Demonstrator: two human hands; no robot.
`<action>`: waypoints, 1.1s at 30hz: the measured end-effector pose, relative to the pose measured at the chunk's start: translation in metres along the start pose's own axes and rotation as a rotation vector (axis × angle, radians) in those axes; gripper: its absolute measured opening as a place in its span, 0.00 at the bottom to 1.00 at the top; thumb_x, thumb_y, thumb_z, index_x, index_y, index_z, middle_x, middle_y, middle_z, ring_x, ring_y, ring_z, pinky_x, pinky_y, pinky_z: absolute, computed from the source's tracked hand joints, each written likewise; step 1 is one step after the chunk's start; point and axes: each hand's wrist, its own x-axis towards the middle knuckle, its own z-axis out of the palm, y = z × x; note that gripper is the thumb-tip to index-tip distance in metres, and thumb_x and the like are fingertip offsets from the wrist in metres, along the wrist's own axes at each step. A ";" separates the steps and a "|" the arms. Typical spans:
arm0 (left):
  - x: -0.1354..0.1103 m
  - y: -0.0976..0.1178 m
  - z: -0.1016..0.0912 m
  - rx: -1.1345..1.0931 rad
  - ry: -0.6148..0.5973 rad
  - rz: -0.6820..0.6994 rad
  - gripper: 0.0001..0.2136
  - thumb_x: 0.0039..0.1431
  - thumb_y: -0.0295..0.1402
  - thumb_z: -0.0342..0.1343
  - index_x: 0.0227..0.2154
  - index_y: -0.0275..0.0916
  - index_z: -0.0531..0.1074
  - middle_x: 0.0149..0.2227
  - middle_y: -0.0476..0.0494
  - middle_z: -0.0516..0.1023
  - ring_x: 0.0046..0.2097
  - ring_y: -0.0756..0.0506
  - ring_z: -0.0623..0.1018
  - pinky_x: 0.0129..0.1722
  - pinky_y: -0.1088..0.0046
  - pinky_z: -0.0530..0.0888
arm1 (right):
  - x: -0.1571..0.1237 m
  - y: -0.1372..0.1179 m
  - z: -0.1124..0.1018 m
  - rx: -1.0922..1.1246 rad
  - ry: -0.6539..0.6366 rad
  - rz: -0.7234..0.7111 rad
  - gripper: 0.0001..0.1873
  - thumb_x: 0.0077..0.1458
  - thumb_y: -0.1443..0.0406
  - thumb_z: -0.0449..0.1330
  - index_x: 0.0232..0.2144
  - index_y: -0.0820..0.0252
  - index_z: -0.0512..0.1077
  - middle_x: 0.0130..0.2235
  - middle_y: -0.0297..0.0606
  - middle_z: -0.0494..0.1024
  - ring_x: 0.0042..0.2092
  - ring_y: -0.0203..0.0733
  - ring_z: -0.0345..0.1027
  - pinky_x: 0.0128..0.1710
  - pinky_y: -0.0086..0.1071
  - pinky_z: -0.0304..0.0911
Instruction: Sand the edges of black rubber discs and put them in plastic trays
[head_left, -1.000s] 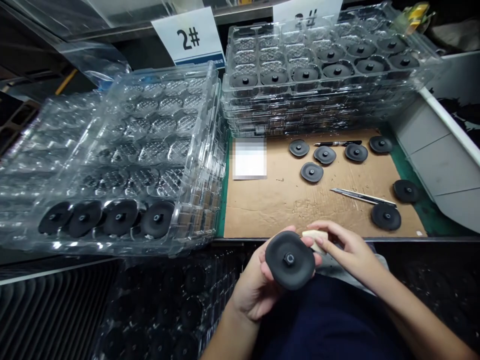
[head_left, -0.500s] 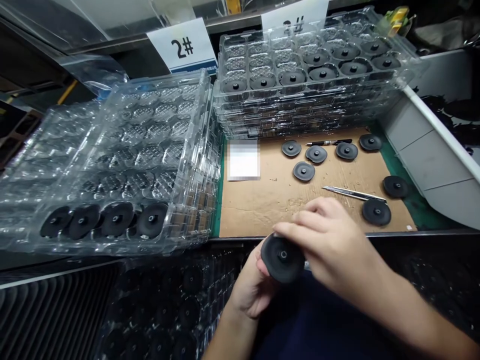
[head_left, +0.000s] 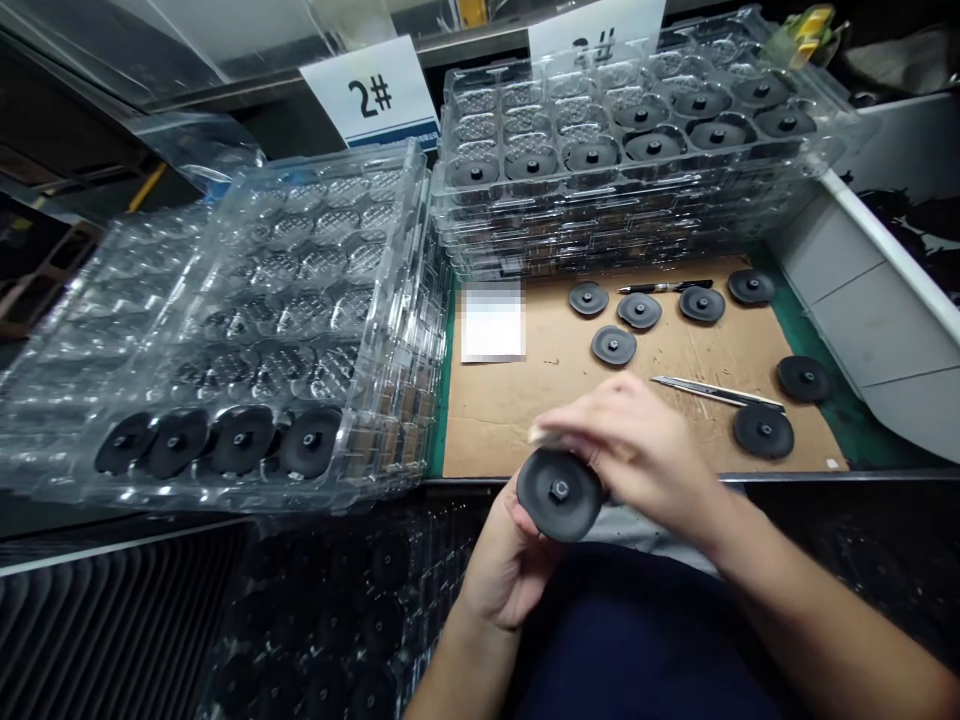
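My left hand [head_left: 510,570] grips a black round disc [head_left: 559,494] with a small hub in its middle, held just below the front edge of the cardboard mat [head_left: 555,400]. My right hand [head_left: 637,450] reaches over the disc's top edge, fingers closed on a small pale block [head_left: 538,436] pressed against the rim. The right hand is slightly blurred.
Several loose black discs [head_left: 639,311] lie on the mat with a pen [head_left: 664,287] and a knife blade [head_left: 716,393]. A clear tray [head_left: 247,330] at left holds a front row of discs. A stack of clear trays [head_left: 637,150] stands behind the mat.
My right hand moved from the disc's right side up over its top edge, sliding the pale block leftward along the rim. My left hand kept holding the disc, turning it slightly.
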 end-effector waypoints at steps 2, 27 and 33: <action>-0.003 0.002 -0.006 -0.038 -0.033 0.010 0.33 0.40 0.46 0.65 0.51 0.43 0.68 0.56 0.38 0.69 0.53 0.36 0.72 0.59 0.58 0.60 | -0.008 0.027 0.004 -0.046 -0.010 0.230 0.12 0.59 0.66 0.54 0.42 0.55 0.74 0.38 0.36 0.78 0.38 0.39 0.66 0.40 0.35 0.59; 0.000 0.009 -0.001 0.003 0.035 0.167 0.23 0.49 0.35 0.64 0.50 0.45 0.69 0.50 0.44 0.74 0.53 0.42 0.72 0.56 0.68 0.65 | 0.001 -0.044 0.018 0.169 -0.009 -0.020 0.15 0.59 0.73 0.51 0.47 0.66 0.69 0.37 0.42 0.74 0.39 0.39 0.66 0.42 0.33 0.64; 0.000 0.001 -0.006 -0.089 -0.088 0.196 0.27 0.40 0.37 0.68 0.47 0.47 0.71 0.49 0.48 0.75 0.50 0.43 0.75 0.51 0.70 0.72 | -0.029 -0.022 -0.004 0.327 -0.142 0.125 0.12 0.58 0.71 0.54 0.43 0.57 0.73 0.35 0.35 0.74 0.36 0.32 0.67 0.36 0.25 0.63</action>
